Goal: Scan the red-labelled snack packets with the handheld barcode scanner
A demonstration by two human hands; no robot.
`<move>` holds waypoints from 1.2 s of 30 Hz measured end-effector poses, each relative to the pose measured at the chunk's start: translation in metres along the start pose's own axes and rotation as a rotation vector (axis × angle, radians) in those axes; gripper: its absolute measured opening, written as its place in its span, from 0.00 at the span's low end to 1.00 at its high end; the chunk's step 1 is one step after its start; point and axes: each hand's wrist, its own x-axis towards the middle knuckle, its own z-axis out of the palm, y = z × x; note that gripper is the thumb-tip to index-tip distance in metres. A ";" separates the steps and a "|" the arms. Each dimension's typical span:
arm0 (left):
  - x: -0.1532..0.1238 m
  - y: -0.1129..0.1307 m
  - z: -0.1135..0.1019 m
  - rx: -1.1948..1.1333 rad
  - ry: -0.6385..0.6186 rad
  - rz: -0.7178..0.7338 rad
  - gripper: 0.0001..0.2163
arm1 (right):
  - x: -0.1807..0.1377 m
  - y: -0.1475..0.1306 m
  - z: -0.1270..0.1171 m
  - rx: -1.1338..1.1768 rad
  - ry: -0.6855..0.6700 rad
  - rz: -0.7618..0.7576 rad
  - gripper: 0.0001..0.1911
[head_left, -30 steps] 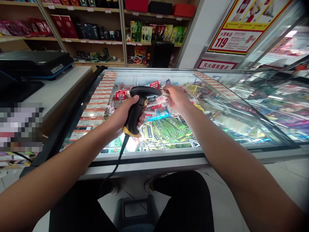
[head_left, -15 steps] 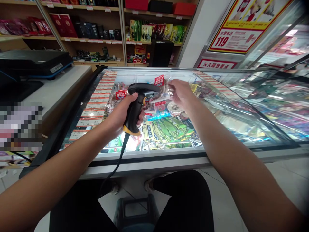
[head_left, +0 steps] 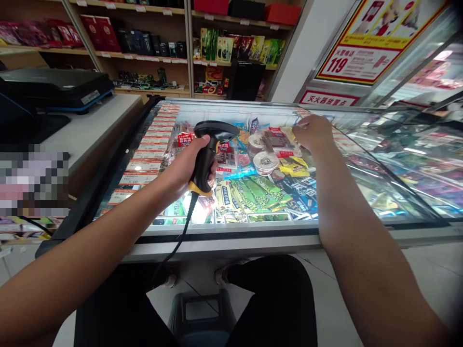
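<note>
My left hand is closed round the grip of a black barcode scanner with a yellow base. It holds the scanner above the open chest freezer, and the scanner's cable hangs down toward my lap. My right hand is stretched out over the right side of the freezer, by the edge of its glass lid. Its fingers curl down behind the back of the hand. A clear packet with a red label lies in the freezer just left of that hand, beside a round cup.
Green packets and other frozen goods fill the freezer. Price tags line its left rim. A white counter with a black device stands at left. Stocked shelves are behind. A grey stool sits between my legs.
My right hand held the clear red-labelled packet in front of the scanner; it has since swung right to the lid edge, and the packet lies in the freezer. The scanner hand barely moved.
</note>
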 end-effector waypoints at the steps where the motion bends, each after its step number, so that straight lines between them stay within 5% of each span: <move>1: 0.001 -0.001 -0.001 0.007 0.008 0.007 0.16 | -0.006 -0.013 -0.001 0.035 0.015 0.021 0.04; 3: 0.003 -0.003 -0.001 0.027 0.035 0.021 0.16 | -0.021 -0.041 -0.003 0.284 -0.199 0.141 0.05; 6: 0.006 -0.007 0.000 0.056 0.094 0.023 0.16 | -0.046 -0.072 -0.001 0.485 -0.716 0.179 0.07; 8: 0.009 -0.010 0.000 0.070 0.146 0.016 0.17 | -0.057 -0.082 0.003 0.517 -0.864 0.216 0.10; 14: 0.019 -0.028 -0.008 0.117 0.216 0.006 0.20 | -0.059 -0.082 0.022 0.845 -0.931 0.461 0.08; 22: 0.019 -0.030 -0.013 0.160 0.133 -0.007 0.23 | -0.064 -0.082 0.045 0.978 -1.095 0.452 0.12; 29: 0.008 -0.016 -0.007 0.219 0.007 0.037 0.24 | -0.060 -0.085 0.039 1.063 -0.754 0.430 0.10; 36: 0.008 -0.018 -0.010 0.323 -0.018 0.083 0.25 | -0.049 -0.077 0.034 1.065 -0.643 0.437 0.09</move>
